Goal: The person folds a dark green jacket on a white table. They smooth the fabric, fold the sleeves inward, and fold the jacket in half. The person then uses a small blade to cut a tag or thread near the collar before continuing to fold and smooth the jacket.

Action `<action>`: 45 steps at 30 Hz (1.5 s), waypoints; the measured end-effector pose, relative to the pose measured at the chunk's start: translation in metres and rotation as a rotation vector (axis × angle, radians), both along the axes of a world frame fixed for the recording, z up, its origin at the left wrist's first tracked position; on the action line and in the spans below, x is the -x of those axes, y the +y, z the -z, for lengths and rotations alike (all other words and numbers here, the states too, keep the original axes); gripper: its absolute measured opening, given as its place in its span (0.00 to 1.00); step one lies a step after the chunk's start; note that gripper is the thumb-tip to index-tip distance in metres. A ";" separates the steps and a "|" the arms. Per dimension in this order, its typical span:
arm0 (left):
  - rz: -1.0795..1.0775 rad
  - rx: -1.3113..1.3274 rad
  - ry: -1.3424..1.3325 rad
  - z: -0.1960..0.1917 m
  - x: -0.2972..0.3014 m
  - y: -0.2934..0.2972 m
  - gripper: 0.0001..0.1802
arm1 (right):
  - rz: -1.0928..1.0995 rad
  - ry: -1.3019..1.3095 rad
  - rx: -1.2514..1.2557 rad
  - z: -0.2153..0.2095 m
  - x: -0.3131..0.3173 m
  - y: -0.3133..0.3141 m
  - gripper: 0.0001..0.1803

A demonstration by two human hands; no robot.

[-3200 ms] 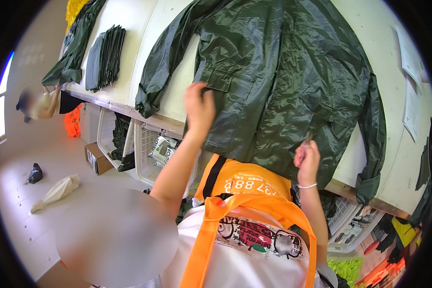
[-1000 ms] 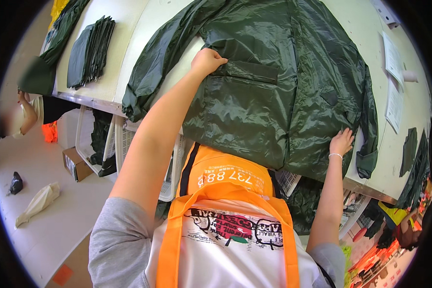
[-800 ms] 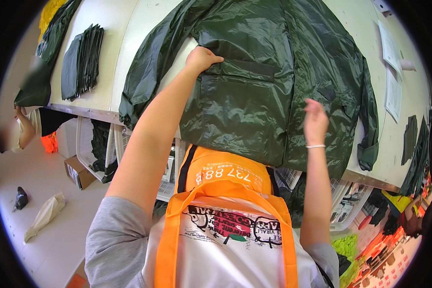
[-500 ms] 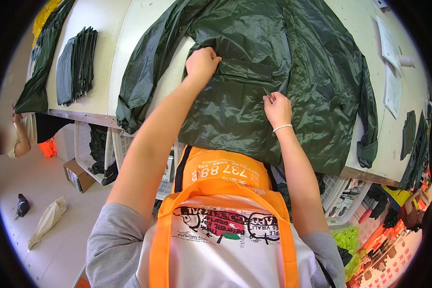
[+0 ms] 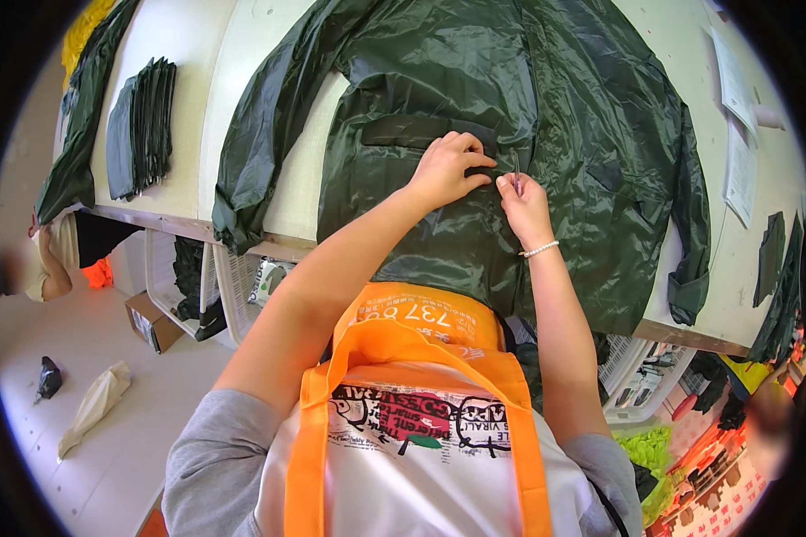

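Note:
A dark green, shiny jacket (image 5: 421,80) lies spread over the table, its sleeves out to either side. My left hand (image 5: 448,168) is over the pocket on the jacket's left front, just below the pocket flap (image 5: 394,132). Its thumb and forefinger come together by the flap's right end; what they pinch is too small to make out. Close beside them, my right hand (image 5: 527,210) grips small metal thread snips (image 5: 516,165), blades pointing away from me near the jacket's front edge.
A stack of folded dark green pieces (image 5: 141,130) lies on the table (image 5: 201,107) at left. Paper sheets (image 5: 737,161) and more green cloth (image 5: 768,258) are at right. White baskets (image 5: 227,291) stand under the table edge. Another person's arm (image 5: 54,264) shows at far left.
My left hand has moved right and toward me, from the pocket's left end to beside my right hand. The snips now point more straight away from me. The pocket flap lies flatter.

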State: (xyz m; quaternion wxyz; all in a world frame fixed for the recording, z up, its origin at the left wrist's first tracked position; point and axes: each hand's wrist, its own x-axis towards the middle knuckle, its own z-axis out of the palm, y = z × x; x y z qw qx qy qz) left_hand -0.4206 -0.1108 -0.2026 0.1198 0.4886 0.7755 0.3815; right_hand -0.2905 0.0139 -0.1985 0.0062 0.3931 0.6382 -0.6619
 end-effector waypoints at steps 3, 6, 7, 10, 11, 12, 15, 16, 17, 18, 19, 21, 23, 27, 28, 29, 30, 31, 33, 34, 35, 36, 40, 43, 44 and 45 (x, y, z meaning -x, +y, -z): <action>-0.067 0.033 -0.058 0.003 0.000 0.012 0.07 | -0.085 0.063 -0.048 0.000 0.000 0.006 0.16; -0.113 0.014 -0.186 0.002 0.007 0.010 0.06 | -0.082 0.147 -0.516 -0.022 0.001 0.003 0.17; -0.128 0.036 -0.266 0.002 0.010 0.010 0.05 | -0.131 0.091 -0.548 -0.022 -0.004 0.009 0.16; -0.125 0.037 -0.398 0.003 0.014 0.011 0.05 | -0.356 0.043 -0.806 -0.017 -0.010 0.007 0.12; -0.130 0.045 -0.421 0.003 0.014 0.011 0.06 | -0.388 0.001 -0.850 -0.021 -0.008 0.004 0.11; -0.136 0.048 -0.442 0.002 0.014 0.011 0.06 | -0.394 0.007 -0.899 -0.021 -0.007 0.004 0.11; -0.159 0.054 -0.479 0.000 0.012 0.011 0.06 | -0.424 0.016 -1.010 -0.020 -0.001 0.004 0.11; -0.166 0.050 -0.476 0.000 0.012 0.011 0.07 | -0.441 0.011 -1.025 -0.019 0.001 0.004 0.11; -0.174 0.046 -0.472 0.000 0.013 0.011 0.07 | -0.458 0.006 -1.040 -0.019 0.003 0.005 0.11; -0.172 0.038 -0.474 0.000 0.012 0.013 0.07 | -0.474 -0.003 -1.062 -0.020 0.004 0.007 0.11; -0.175 0.036 -0.473 0.001 0.013 0.012 0.08 | -0.491 -0.005 -1.079 -0.021 0.006 0.008 0.11; -0.168 0.037 -0.470 0.005 0.012 0.012 0.07 | -0.513 -0.001 -1.110 -0.022 0.006 0.009 0.11; -0.200 0.022 -0.525 0.003 0.011 0.013 0.07 | -0.514 -0.019 -1.073 -0.022 0.005 0.011 0.10; -0.153 -0.098 -0.361 -0.022 0.001 -0.004 0.06 | -0.380 0.098 -0.927 -0.025 0.003 0.015 0.11; -0.113 -0.134 -0.261 -0.037 -0.007 -0.019 0.07 | -0.328 0.157 -0.847 -0.028 0.001 0.016 0.12; -0.094 -0.109 -0.259 -0.052 -0.017 -0.041 0.08 | -0.287 0.172 -0.850 -0.042 0.004 0.014 0.17; -0.074 -0.084 -0.253 -0.067 -0.027 -0.068 0.09 | -0.246 0.154 -0.784 -0.046 0.007 0.015 0.23; -0.043 0.102 -0.266 -0.074 -0.037 -0.103 0.10 | -0.241 0.231 -0.748 -0.052 0.013 0.012 0.25; -0.036 0.459 -0.238 -0.076 -0.054 -0.181 0.12 | -0.317 0.331 -0.767 -0.054 0.026 0.003 0.30; -0.048 0.625 -0.199 -0.075 -0.058 -0.217 0.13 | -0.407 0.278 -0.662 -0.045 0.029 0.001 0.24; -0.292 0.558 -0.089 -0.065 -0.057 -0.251 0.14 | -0.530 0.169 -0.632 -0.036 0.028 -0.002 0.21; -0.529 0.477 0.021 -0.060 -0.054 -0.277 0.14 | -0.651 0.054 -0.607 -0.032 0.027 -0.009 0.19; -1.314 0.124 0.399 -0.048 0.019 -0.338 0.23 | -0.695 -0.145 -0.862 -0.046 0.030 -0.041 0.16; -1.119 0.434 -0.223 -0.055 0.042 -0.348 0.24 | -0.626 0.091 -0.780 -0.048 0.036 -0.066 0.14; -1.054 0.477 -0.245 -0.057 0.045 -0.346 0.22 | -0.602 0.151 -0.725 -0.055 0.037 -0.077 0.13; -1.053 0.349 -0.411 -0.058 0.043 -0.347 0.19 | -0.600 0.231 -0.691 -0.063 0.039 -0.094 0.12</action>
